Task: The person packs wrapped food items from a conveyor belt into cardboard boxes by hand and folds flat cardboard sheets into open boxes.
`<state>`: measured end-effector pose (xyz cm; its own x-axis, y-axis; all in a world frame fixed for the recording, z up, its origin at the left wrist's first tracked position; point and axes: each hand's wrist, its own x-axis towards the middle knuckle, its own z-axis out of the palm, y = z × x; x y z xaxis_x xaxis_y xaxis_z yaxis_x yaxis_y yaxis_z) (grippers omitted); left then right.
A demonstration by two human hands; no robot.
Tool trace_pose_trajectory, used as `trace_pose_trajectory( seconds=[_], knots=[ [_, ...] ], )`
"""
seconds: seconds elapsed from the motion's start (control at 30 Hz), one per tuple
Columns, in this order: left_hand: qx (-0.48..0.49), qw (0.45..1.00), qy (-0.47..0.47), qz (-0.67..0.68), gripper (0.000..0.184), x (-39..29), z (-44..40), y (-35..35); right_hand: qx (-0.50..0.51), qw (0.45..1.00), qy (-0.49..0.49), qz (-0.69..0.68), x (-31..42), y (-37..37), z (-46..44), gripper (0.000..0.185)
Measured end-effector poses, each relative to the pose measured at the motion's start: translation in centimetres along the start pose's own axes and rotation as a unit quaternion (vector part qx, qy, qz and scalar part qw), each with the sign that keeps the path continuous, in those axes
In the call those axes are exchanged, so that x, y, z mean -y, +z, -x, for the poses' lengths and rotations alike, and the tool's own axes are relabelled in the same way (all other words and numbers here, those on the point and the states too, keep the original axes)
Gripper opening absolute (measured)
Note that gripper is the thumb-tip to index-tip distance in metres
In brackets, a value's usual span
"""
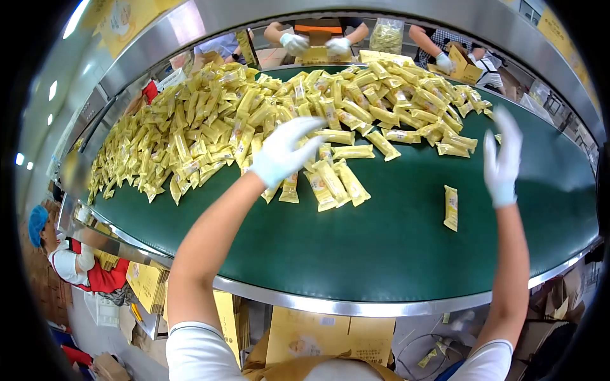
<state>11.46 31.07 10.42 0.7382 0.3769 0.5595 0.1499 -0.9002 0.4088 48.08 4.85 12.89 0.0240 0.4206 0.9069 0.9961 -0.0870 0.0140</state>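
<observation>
Plainly, both hands [284,150] [504,159] are spread near yellow packets [328,181], and a transparent bag [386,36] beyond holds yellowish pieces.

Packets [213,124] on the belt [356,260]

Yellow packets [203,127], green belt [375,254], white gloves [283,152]

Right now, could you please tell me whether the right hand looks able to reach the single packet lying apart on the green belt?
Probably yes: the right hand is close by, and only bare green belt shows between it and the lone packet, which lies clear of the pile.
</observation>
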Motion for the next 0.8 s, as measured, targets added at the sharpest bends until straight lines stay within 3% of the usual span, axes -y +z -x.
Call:
trace_pose_trajectory(
  seconds=[0.07, 0.1, 0.13, 0.2, 0.23, 0.27, 0.3, 0.37, 0.4, 0.47, 0.53, 0.6, 0.67, 0.73, 0.8],
  knots=[
    [-0.092, 0.976, -0.183, -0.074, 0.047, 8.1, 7.3, 0.1, 0.135, 0.982, 0.135, -0.010, -2.5, 1.1, 10.3, 0.043],
    [-0.153, 0.937, -0.287, -0.127, 0.049, 14.1, 11.6, 0.4, 0.151, 0.958, 0.237, -0.048, -4.2, 1.9, 15.4, 0.044],
    [-0.158, 0.889, -0.401, -0.155, 0.052, 17.0, 14.4, -0.4, 0.165, 0.923, 0.338, -0.084, -5.8, 3.0, 20.0, 0.047],
    [-0.114, 0.861, -0.479, -0.125, 0.061, 21.8, 18.5, -1.7, 0.141, 0.876, 0.445, -0.118, -8.9, 5.9, 26.7, 0.048],
    [-0.113, 0.914, -0.353, -0.167, 0.062, 29.5, 23.1, -1.3, 0.235, 0.874, 0.424, 0.003, -8.4, 6.5, 26.1, 0.048],
    [-0.109, 0.948, -0.219, -0.203, 0.064, 35.7, 26.3, -0.6, 0.225, 0.891, 0.394, -0.021, -8.3, 8.0, 25.6, 0.048],
    [-0.083, 0.954, -0.213, -0.194, 0.067, 37.2, 25.4, -0.4, 0.200, 0.831, 0.499, -0.144, -5.6, 9.4, 22.5, 0.049],
    [-0.207, 0.877, -0.430, 0.058, 0.069, 30.1, 17.0, 1.4, 0.205, 0.799, 0.518, -0.228, -4.7, 14.1, 19.6, 0.052],
    [-0.197, 0.869, -0.448, 0.072, 0.072, 29.6, 15.2, 1.2, 0.244, 0.842, 0.440, -0.197, -5.7, 17.0, 20.0, 0.054],
    [-0.193, 0.874, -0.445, 0.023, 0.078, 30.3, 13.4, 2.2, 0.303, 0.849, 0.394, -0.180, -3.2, 22.0, 16.7, 0.057],
    [-0.173, 0.875, -0.449, 0.063, 0.081, 28.2, 11.7, 2.6, 0.357, 0.871, 0.303, -0.149, 0.5, 26.4, 14.0, 0.061],
    [-0.146, 0.856, -0.416, 0.269, 0.083, 22.7, 8.8, 4.1, 0.388, 0.871, 0.262, -0.147, 4.3, 31.4, 12.5, 0.062],
    [-0.072, 0.900, -0.349, 0.250, 0.089, 22.6, 7.6, 8.0, 0.355, 0.873, 0.258, -0.213, 9.2, 34.1, 11.2, 0.064],
    [0.002, 0.937, -0.324, 0.127, 0.087, 22.8, 5.5, 10.4, 0.345, 0.861, 0.251, -0.276, 10.1, 34.1, 10.9, 0.063],
    [0.065, 0.958, -0.247, 0.131, 0.083, 20.8, 3.9, 12.9, 0.327, 0.873, 0.209, -0.297, 9.7, 33.9, 11.8, 0.057]
  ],
)
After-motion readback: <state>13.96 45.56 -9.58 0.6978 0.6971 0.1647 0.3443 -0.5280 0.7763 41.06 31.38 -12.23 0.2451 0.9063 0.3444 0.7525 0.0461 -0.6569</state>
